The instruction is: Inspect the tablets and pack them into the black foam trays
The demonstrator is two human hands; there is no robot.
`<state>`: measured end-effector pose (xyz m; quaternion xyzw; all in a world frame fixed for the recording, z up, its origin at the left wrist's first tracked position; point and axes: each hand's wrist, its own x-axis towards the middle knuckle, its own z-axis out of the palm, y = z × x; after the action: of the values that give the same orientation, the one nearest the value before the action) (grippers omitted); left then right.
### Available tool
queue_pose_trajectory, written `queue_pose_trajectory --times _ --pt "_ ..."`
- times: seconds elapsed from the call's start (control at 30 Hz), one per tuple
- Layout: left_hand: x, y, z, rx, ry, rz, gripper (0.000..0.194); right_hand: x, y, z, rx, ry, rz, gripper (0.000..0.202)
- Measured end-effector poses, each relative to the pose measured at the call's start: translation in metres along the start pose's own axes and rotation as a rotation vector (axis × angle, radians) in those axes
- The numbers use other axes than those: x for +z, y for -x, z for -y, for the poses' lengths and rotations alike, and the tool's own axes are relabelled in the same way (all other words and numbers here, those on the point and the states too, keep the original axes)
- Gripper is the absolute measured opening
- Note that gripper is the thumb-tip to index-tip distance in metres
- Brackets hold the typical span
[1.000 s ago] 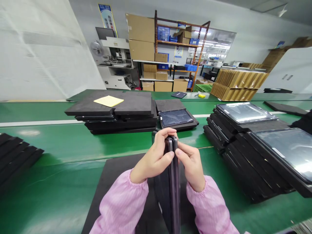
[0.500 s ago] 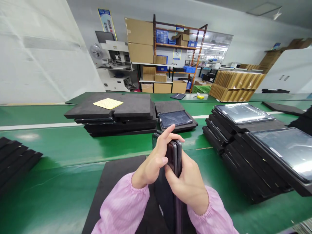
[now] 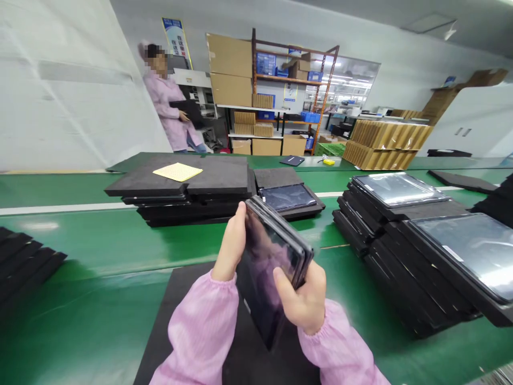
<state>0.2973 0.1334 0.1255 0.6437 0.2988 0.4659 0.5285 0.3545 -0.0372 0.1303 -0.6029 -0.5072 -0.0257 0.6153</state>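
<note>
Two dark tablets [image 3: 266, 267], held face to back, are tilted between my hands, with a glossy screen turned toward me. My left hand [image 3: 231, 243] grips their far left edge, thumb up along the corner and the other fingers hidden behind. Around the near right edge wraps my right hand [image 3: 305, 294], its thumb pressed on the screen. Below them a black foam sheet [image 3: 172, 331] lies on the green bench [image 3: 100, 299]. Just beyond the tablets, another tablet [image 3: 287, 197] rests in a black foam tray.
Stacked foam trays [image 3: 216, 174] with a yellow sheet [image 3: 178, 171] on top stand at the back left. At right are stacks of trays with film-covered tablets [image 3: 473, 246]. Cardboard dividers [image 3: 385, 141] sit at the far right. A person [image 3: 170, 107] in pink holds a dark flat item behind the bench.
The tablets have turned from upright edge-on to tilted, showing a screen. My left hand has moved from their top to the left edge. A person has appeared at the back left.
</note>
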Motion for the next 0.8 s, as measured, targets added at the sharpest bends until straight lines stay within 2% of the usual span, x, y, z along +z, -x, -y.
queue_pose_trajectory --times 0.07,0.13,0.17,0.23,0.33,0.43,0.53,0.8 --pt "-0.006 0.003 -0.009 0.0 0.076 -0.091 0.066 0.006 0.006 0.0 -0.055 -0.022 0.153 0.043" --pt "-0.009 0.005 -0.018 0.096 0.16 -0.136 0.067 0.007 0.008 0.0 -0.141 -0.035 0.325 0.074" --pt "-0.011 0.005 -0.021 0.16 0.202 -0.134 0.068 0.007 0.008 0.0 -0.183 -0.031 0.391 0.083" --pt "-0.012 0.002 -0.023 0.242 0.26 -0.111 0.07 0.006 0.005 -0.001 -0.218 0.003 0.493 0.092" --pt "-0.011 -0.002 -0.021 0.263 0.248 -0.048 0.073 0.004 0.001 -0.004 -0.159 0.051 0.612 0.096" --pt "-0.011 -0.003 -0.019 0.273 0.219 -0.006 0.072 0.003 0.0 -0.006 -0.104 0.065 0.665 0.095" --pt "-0.012 -0.003 -0.019 0.282 0.209 0.006 0.071 0.003 0.0 -0.005 -0.107 0.074 0.674 0.093" --pt "-0.01 -0.001 -0.022 0.218 0.207 -0.053 0.078 0.002 -0.001 -0.008 -0.134 0.11 0.622 0.095"
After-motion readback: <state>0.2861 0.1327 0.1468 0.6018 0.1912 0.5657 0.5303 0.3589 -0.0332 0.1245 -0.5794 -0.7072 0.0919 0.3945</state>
